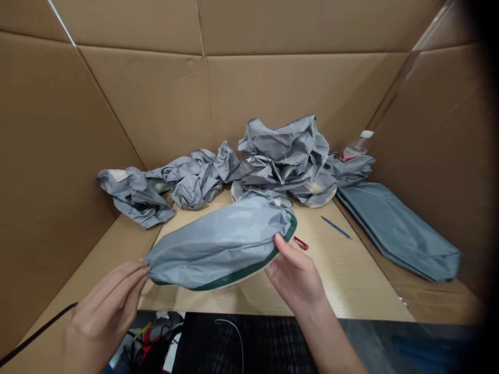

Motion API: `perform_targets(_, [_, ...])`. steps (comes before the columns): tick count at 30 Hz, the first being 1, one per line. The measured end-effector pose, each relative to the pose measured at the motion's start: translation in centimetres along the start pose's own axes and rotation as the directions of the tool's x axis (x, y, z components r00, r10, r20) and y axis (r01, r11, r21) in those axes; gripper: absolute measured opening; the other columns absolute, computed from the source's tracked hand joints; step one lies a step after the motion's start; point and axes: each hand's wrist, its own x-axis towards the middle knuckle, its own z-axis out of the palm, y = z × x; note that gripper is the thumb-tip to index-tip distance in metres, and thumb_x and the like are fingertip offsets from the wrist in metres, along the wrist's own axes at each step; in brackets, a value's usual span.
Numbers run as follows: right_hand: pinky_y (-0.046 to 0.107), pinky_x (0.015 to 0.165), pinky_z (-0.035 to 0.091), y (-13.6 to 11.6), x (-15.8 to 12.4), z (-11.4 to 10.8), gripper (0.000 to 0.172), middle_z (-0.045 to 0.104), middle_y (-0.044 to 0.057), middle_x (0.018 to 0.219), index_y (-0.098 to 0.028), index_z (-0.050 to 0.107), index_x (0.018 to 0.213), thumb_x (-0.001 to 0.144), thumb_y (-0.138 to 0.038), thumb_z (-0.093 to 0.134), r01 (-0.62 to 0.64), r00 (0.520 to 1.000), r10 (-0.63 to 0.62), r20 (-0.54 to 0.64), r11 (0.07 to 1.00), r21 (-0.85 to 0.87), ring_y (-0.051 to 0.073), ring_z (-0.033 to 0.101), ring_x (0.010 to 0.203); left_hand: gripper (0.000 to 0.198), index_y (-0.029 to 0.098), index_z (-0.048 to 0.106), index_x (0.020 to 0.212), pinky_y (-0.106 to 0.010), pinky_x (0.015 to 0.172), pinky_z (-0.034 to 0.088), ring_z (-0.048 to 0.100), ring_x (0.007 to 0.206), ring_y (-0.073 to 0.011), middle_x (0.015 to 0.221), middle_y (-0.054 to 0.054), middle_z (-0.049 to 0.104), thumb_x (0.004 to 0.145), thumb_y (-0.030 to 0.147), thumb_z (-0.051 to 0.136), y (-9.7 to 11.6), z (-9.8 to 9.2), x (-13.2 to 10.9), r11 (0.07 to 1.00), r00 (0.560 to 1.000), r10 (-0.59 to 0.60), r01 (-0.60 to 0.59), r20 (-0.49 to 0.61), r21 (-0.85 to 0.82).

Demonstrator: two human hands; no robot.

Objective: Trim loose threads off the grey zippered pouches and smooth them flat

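Observation:
I hold a grey fabric cover [220,244] with a green and cream edge flat above a wooden tabletop [351,280]. My left hand [105,306] pinches its left end with the fingers pressed together. My right hand [296,272] grips its right edge, thumb on top at the green trim. A pile of crumpled grey covers [241,166] lies behind it along the back.
Tall cardboard walls [156,98] enclose the table on three sides. A stack of flat grey covers [397,228] lies at the right. A blue pen [336,227] and a red-handled tool [301,242] lie on the table. A plastic bottle [356,146] stands at the back right. Cables [152,337] hang below the front edge.

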Motion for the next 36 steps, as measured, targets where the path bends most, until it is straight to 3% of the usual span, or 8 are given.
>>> perform_targets(6, [0.028,0.077,0.058,-0.3,-0.7,-0.4,0.026,0.073,0.003,0.085,-0.023,0.075,0.089,0.070,-0.039,0.083,0.038,0.999,-0.040,-0.026,0.997,-0.064,0.017,0.070,0.076,0.028,0.016,0.067,0.103,-0.033,0.087,0.054,0.070,0.085,-0.0192,0.099,-0.008,0.073,0.078,0.004,0.070,-1.2,2.7,0.0,0.993,0.993,0.082,-0.074,-0.089,0.087])
perform_targets(12, [0.026,0.058,0.056,0.4,-1.2,-1.3,0.041,0.066,0.005,0.068,-0.015,0.067,0.073,0.077,-0.055,0.074,0.029,0.995,-0.056,-0.084,0.956,-0.293,0.015,0.062,0.059,0.020,0.017,0.067,0.096,-0.032,0.088,0.052,0.070,0.085,-0.0191,0.095,-0.006,0.073,0.080,0.005,0.068,-2.0,3.8,-0.3,0.995,0.992,-0.009,0.022,-0.128,0.098])
perform_targets(17, [0.020,0.048,0.050,1.1,-1.5,-1.5,0.043,0.063,0.003,0.068,-0.016,0.066,0.078,0.083,-0.059,0.066,0.124,0.984,-0.167,-0.060,0.889,-0.442,0.011,0.057,0.053,0.022,0.017,0.069,0.103,-0.034,0.096,0.049,0.068,0.096,-0.0214,0.108,-0.009,0.071,0.082,0.011,0.067,0.3,2.9,1.1,0.996,0.992,-0.072,0.078,-0.102,0.052])
perform_targets(20, [0.017,0.050,0.049,1.9,-1.9,-0.9,0.037,0.060,0.000,0.064,-0.017,0.066,0.081,0.084,-0.054,0.067,0.133,0.987,-0.161,-0.030,0.897,-0.422,0.008,0.056,0.054,0.035,0.016,0.065,0.116,-0.038,0.103,0.046,0.064,0.106,-0.0232,0.116,-0.010,0.067,0.080,0.015,0.069,4.4,2.2,3.0,0.991,0.992,-0.105,0.099,-0.068,-0.087])
perform_targets(22, [0.014,0.054,0.050,2.5,-2.4,-0.4,0.034,0.062,-0.001,0.066,-0.016,0.067,0.081,0.083,-0.050,0.070,0.145,0.986,-0.168,-0.022,0.904,-0.402,0.007,0.057,0.058,0.041,0.015,0.060,0.124,-0.033,0.103,0.046,0.061,0.112,-0.0213,0.121,-0.010,0.064,0.083,0.015,0.067,7.3,2.1,4.2,0.983,0.999,-0.034,0.038,0.026,-0.178])
perform_targets(25, [0.013,0.057,0.051,3.0,-3.1,0.1,0.032,0.069,0.002,0.082,-0.017,0.068,0.089,0.080,-0.047,0.075,0.096,0.990,-0.126,-0.066,0.937,-0.336,0.007,0.061,0.066,0.035,0.014,0.060,0.121,-0.032,0.105,0.043,0.059,0.109,-0.0173,0.115,-0.009,0.062,0.087,0.010,0.062,10.0,2.8,5.3,0.986,0.998,0.057,-0.053,0.019,-0.159])
perform_targets(30, [0.018,0.053,0.054,2.7,-3.5,0.7,0.034,0.070,0.003,0.084,-0.016,0.067,0.090,0.074,-0.042,0.081,-0.112,0.992,0.106,-0.068,0.988,-0.102,0.012,0.066,0.066,0.025,0.009,0.064,0.101,-0.031,0.102,0.047,0.059,0.098,-0.0142,0.096,-0.007,0.062,0.080,-0.005,0.063,10.1,3.9,5.4,0.973,0.977,0.170,-0.187,-0.130,-0.135])
perform_targets(36, [0.020,0.065,0.057,2.0,-3.7,1.3,0.019,0.069,0.001,0.074,-0.016,0.068,0.079,0.076,-0.030,0.081,-0.143,0.989,0.144,-0.033,0.989,0.047,0.009,0.065,0.065,0.029,0.006,0.064,0.094,-0.033,0.098,0.051,0.059,0.091,-0.0131,0.091,-0.007,0.061,0.072,-0.013,0.065,10.1,3.6,5.5,0.966,0.960,0.212,-0.234,-0.180,-0.109])
